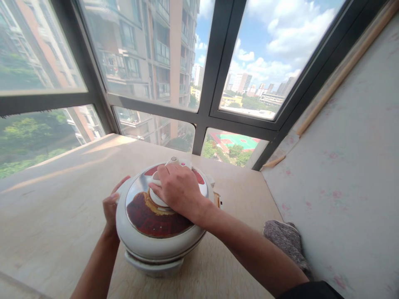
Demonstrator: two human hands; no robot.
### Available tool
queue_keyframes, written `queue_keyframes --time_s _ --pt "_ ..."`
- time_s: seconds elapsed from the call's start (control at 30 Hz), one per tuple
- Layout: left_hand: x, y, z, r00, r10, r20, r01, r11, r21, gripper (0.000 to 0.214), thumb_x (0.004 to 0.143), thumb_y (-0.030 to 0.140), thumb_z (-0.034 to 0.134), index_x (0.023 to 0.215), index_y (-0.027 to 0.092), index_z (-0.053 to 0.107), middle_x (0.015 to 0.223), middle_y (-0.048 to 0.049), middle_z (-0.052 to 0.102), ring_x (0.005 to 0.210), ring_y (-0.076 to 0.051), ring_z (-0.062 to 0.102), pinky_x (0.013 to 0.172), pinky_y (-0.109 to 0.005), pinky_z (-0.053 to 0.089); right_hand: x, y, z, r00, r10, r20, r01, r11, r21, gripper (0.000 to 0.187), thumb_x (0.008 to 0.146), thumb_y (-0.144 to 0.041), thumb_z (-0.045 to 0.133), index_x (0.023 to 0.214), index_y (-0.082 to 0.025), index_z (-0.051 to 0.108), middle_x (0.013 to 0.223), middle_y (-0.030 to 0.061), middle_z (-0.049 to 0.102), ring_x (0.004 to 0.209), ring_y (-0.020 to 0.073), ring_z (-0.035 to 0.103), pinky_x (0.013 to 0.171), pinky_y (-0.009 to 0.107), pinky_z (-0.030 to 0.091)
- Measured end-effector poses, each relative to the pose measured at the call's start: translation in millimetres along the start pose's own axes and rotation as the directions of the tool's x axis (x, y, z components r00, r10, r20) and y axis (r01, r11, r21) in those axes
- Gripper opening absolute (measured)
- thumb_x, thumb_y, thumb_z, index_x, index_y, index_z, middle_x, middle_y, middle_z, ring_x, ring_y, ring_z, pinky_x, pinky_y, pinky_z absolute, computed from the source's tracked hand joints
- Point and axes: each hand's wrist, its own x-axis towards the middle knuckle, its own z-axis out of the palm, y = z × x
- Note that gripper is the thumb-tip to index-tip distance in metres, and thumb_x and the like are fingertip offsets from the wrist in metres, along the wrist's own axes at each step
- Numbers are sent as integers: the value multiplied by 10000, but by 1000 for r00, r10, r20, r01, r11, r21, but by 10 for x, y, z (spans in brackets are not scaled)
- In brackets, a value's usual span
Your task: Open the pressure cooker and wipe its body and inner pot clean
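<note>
Two bare hands are on the white cooker (156, 246), which I see standing on a pale wood-grained surface (62, 216) and which I'll take as my landmark. The right hand (177, 185) is curled round the lid handle (158, 201) on top of it; the left hand (111, 205) touches its left side, and since the fingers partly pass behind the rim, I can't tell how firmly they grip. The hands are apart from each other. As for progress, I judge that both hands are placed and the lid (158, 226) sits on, with only a dark seam running below its rim. Nothing I can see shows it lifted or the inside bared, so I would call this an early stage, though I can't tell how much is left. Brown staining rings the handle's base. The surface spreads to the left of the cooker and runs back to a dark window frame (204, 104) behind it; beyond the glass are apartment blocks, trees and a green sports court (239, 140). Right of the cooker, a grey fuzzy cloth (285, 241) lies against a flower-patterned wall (336, 166).
</note>
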Motion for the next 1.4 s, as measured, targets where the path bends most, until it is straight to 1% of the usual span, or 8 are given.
queue_keyframes --time_s 0.17,0.4,0.57,0.7,0.9,1.13,1.33,1.4 --pt "7 -14 -22 1000 2 21 -2 1000 26 675 536 322 647 1196 179 653 861 -54 760 997 -379 679 855 -460 556 -2 -12 -3 1000 16 8 -16 1000 -8 352 1020 -478 506 1056 -141 600 984 103 686 917 252 636 767 367 483" --pt "3 -27 -30 1000 18 24 -19 999 26 663 522 334 671 1166 179 668 842 -51 757 1043 -396 657 871 -474 553 -4 -9 13 1000 17 -20 -17 1000 -6 449 1037 -547 406 1048 -144 604 976 107 689 904 259 641 749 383 491" --pt "16 -61 -64 998 20 56 -21 1000 16 665 556 375 677 1193 186 669 913 -59 766 1062 -390 652 869 -459 559 -10 -14 -7 1000 24 6 -24 1000 -10 392 1025 -516 474 1072 -148 600 1000 107 696 918 252 645 767 374 495" --pt "16 -76 -80 998 28 61 -29 999 14 676 573 404 686 1214 191 665 944 -63 769 1073 -384 651 869 -447 562 -9 -23 -15 999 30 11 -30 999 -22 389 1020 -514 492 1080 -145 600 1005 107 695 909 249 648 776 370 495" --pt "-12 -51 -58 998 19 59 -21 1000 23 694 554 389 704 1214 179 668 909 -60 769 1060 -386 657 875 -457 561 -11 -24 -10 999 41 12 -41 999 -12 375 1013 -501 514 1080 -143 601 1011 99 698 921 254 655 780 372 496" --pt "-37 -41 -71 998 16 62 -17 1000 22 696 552 411 721 1207 182 665 923 -62 771 1017 -392 674 834 -461 575 -13 -31 -8 998 60 1 -60 998 -4 363 1005 -497 534 1080 -150 604 1020 94 699 941 247 661 798 368 500" --pt "-47 -34 -81 996 27 87 -30 999 37 653 574 389 715 1190 178 655 881 -53 765 1017 -377 672 817 -423 579 -15 -25 -10 997 77 -4 -77 997 15 369 998 -507 540 1063 -155 628 1012 101 703 937 239 657 815 356 493" --pt "-72 -22 -67 994 64 93 -69 996 56 600 572 371 746 1134 172 675 855 -55 760 1004 -368 676 800 -402 582 -17 -19 -12 997 75 -9 -75 997 18 371 998 -508 537 1051 -153 633 1012 103 705 938 240 656 817 353 490"
